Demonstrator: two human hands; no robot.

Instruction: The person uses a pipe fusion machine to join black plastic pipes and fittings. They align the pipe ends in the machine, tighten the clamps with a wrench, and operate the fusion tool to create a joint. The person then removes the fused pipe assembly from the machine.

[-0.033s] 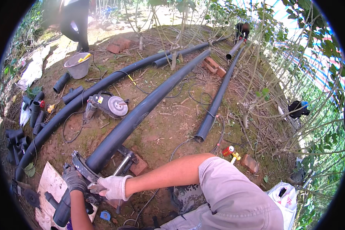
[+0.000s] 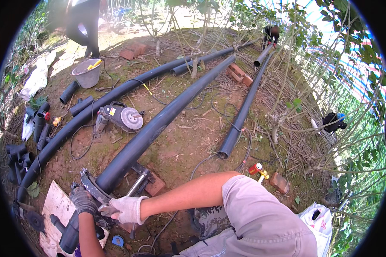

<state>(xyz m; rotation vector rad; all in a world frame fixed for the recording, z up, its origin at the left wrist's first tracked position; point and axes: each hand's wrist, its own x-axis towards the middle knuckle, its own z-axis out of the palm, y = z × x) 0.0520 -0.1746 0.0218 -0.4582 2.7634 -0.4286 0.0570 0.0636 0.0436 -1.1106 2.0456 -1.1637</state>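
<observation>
A long black plastic pipe (image 2: 141, 141) runs from the far middle down to a curved metal pipe clamp (image 2: 94, 186) near me. My left hand (image 2: 83, 201), in a grey glove, is closed at the clamp's left end; its fingertips are partly hidden. Against the clamp's lower right end, my right hand (image 2: 128, 210) in a whitish glove closes on a metal part of it. Below my left hand lies a short black pipe fitting (image 2: 68, 237). A shiny metal rod (image 2: 137, 184) of the clamp frame extends beside the pipe, next to a brick (image 2: 155, 185).
A power tool with a round disc (image 2: 123, 118) lies left of the pipe. Other black pipes (image 2: 240, 122), a grey bucket (image 2: 86, 75), a red can (image 2: 255, 168) and a blue tape measure (image 2: 118, 240) are around. A co-worker (image 2: 271, 36) bends over a far pipe; another person (image 2: 83, 25) stands back left.
</observation>
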